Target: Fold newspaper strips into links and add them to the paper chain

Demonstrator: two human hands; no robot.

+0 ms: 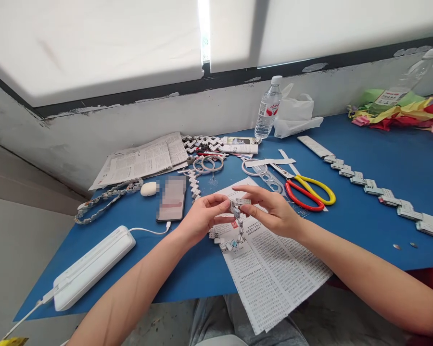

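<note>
Between my two hands is a small zigzag chain of folded newspaper strips (241,231), whose lower end curves down over the paper below. My left hand (207,215) pinches the chain near its top between thumb and fingers. On the other side, my right hand (270,210) grips a folded strip at the chain's end between thumb and fingers, its index finger stretched above. Under both hands lies a printed newspaper sheet (274,269), overhanging the table's front edge. Right of it rest scissors (306,192) with one red and one yellow handle.
On the blue table (350,235) are a phone (171,199), a white power bank (94,269) with cables, and folded newspapers (144,161). A water bottle (269,108) stands by the wall. A long folded-paper chain (373,188) stretches along the right, near coloured paper (400,113).
</note>
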